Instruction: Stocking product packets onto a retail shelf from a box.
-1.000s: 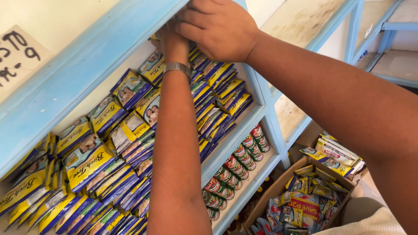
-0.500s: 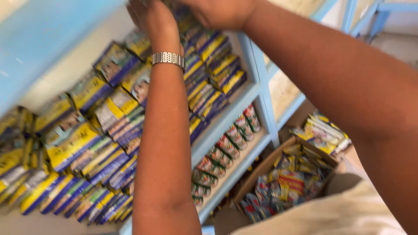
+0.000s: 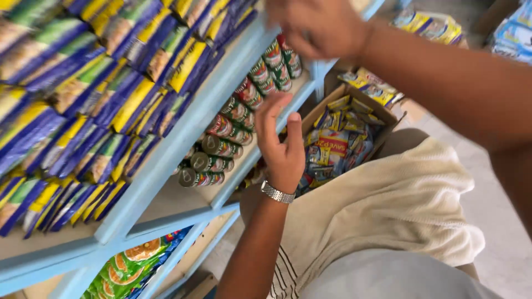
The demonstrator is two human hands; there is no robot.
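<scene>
Pale blue painted wood makes up the shelf (image 3: 183,144), and everything here sits around it. The left hand (image 3: 281,145) hangs just in front of the shelf's lower edge, fingers spread and loosely curled, gripping nothing, with a metal wristwatch (image 3: 277,192) on the wrist. Just behind that hand, on the lower board, stand rows of small tins (image 3: 233,130) with red and green labels. The upper board is packed with purple and yellow packets (image 3: 105,94). The right hand (image 3: 316,25) is near the shelf's top right post; it is blurred, so I cannot tell whether it grips anything. To the right of the shelf, lower down, an open cardboard box (image 3: 354,124) holds more packets.
</scene>
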